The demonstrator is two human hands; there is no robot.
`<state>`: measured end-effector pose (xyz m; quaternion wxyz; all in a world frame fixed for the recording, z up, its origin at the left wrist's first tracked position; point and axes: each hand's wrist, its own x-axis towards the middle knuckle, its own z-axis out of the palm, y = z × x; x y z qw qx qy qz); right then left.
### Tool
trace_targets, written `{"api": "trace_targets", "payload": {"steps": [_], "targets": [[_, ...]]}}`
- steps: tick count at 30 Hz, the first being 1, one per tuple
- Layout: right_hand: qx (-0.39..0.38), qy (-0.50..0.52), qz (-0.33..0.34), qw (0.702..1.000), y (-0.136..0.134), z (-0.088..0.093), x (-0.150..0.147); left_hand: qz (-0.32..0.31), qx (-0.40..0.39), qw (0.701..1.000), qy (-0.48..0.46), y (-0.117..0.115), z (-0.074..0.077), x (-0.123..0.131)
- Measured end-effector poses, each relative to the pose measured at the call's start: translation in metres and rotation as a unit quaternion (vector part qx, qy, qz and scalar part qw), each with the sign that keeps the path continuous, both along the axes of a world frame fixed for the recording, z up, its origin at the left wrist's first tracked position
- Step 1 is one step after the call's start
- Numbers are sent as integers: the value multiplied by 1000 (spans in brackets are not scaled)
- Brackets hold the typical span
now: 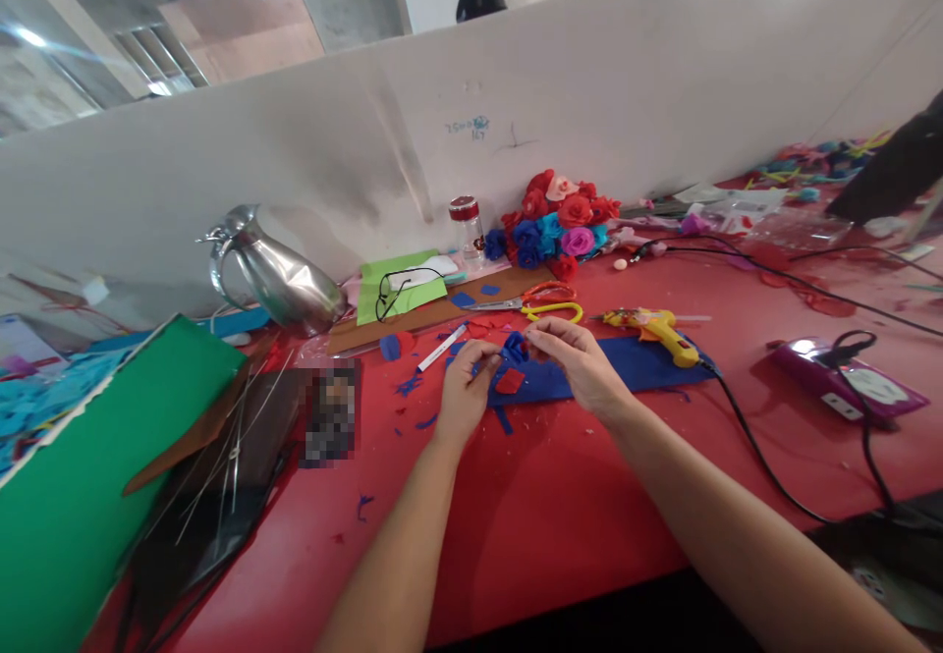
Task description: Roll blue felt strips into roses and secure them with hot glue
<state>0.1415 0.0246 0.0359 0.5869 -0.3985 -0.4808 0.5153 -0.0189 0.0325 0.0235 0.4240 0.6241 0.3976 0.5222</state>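
Between my two hands is a small blue craft flower (514, 346), held above the table. My left hand (470, 384) pinches its left side with thumb and fingers. On the other side, the fingers of my right hand (579, 360) are closed at its edge, next to a bit of red. Beneath them lie a blue sheet (619, 366) and a red cut piece (510, 381). A yellow glue gun (663, 331) rests on the sheet's right part. Scissors with orange and yellow handles (551, 313) lie just beyond my hands, and a white marker (442, 348) is to the left.
A bunch of colourful flowers (564, 216) stands by the wall, beside a red-lidded jar (467, 231). At left are a steel jug (276, 275) and a green board (110, 457). A purple power strip (847, 378) with black cables sits at right. Blue scraps dot the red table (575, 496).
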Motion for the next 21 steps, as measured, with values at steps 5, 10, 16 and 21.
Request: {"api": "trace_targets", "payload": {"steps": [5,10,16,21], "targets": [[16,-21,-10,1000,1,3,0,-15,7,999,30,0,4,0],[12,-31,-4,999,2,0,2,-10,-27,999,-17,-1,1,1],[-40,48,56,996,0,-3,-4,-45,-133,977,-163,0,-14,6],[-46,62,74,994,-1,-2,-7,-26,-167,957,-238,3,-16,7]]}}
